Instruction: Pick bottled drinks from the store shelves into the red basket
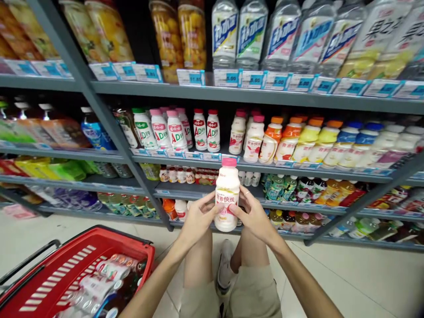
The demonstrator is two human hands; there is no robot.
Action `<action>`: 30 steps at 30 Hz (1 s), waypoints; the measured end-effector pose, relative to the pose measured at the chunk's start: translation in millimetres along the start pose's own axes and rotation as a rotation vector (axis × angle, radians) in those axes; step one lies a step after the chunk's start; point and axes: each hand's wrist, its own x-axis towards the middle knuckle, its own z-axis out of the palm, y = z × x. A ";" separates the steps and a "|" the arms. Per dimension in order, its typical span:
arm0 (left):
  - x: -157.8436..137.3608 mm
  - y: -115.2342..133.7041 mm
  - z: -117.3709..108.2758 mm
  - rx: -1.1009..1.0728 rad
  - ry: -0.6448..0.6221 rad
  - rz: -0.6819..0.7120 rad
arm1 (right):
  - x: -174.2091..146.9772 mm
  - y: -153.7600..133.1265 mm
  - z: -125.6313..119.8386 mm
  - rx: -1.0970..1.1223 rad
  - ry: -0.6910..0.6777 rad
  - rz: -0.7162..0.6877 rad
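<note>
Between my two hands I hold a white milk drink bottle (pixel 227 185) with a pink cap, upright, its printed label facing me. My left hand (pixel 202 214) grips the bottle's left side, thumb on the label. From the other side my right hand (pixel 251 212) wraps it in the same way, with a ring on one finger. Behind the held bottle, a similar pink-capped bottle (pixel 254 139) stands on the middle shelf, beside orange-, yellow- and blue-capped ones. Parts of my fingers are hidden behind the bottle.
A red shopping basket (pixel 129 242) stands on the floor at lower left, with several bottles inside. Grey shelves (pixel 185 89) span the view. Water bottles (pixel 251 35) and fruit jars (pixel 192 37) line the top; AD milk bottles (pixel 175 132) stand left of centre.
</note>
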 end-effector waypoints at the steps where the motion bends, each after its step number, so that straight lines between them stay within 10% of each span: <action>1: 4.2 2.4 6.7 0.013 0.008 0.029 | 4.3 -7.9 -8.4 -0.080 0.005 -0.050; 14: 146.7 93.1 20.0 0.475 -0.048 0.726 | 143.8 -127.5 -74.3 -0.448 -0.012 -0.585; 30: 222.4 35.9 3.2 0.649 -0.058 0.561 | 209.4 -57.7 -91.6 -1.055 0.156 -0.450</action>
